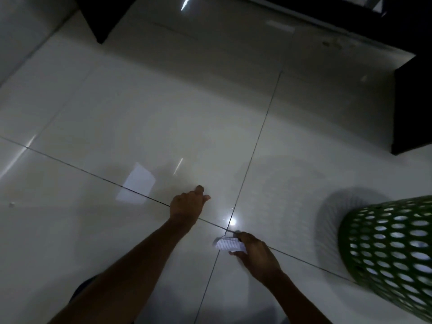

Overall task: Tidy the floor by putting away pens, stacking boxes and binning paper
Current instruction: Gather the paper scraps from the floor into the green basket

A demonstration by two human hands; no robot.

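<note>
My right hand [254, 253] grips a crumpled piece of lined white paper [228, 244] low over the glossy tiled floor. A green perforated bin [392, 249] stands to the right of that hand, with white paper showing through its holes. My left hand [187, 203] reaches forward over the tile, fingers loosely curled, with nothing visible in it. No pens or boxes are in view.
Dark furniture bases stand at the far left [93, 17] and at the right [413, 101]. A tiny white scrap [11, 204] lies on the floor at the far left. The pale patch beside my left hand looks like a reflection on the tile [138, 183].
</note>
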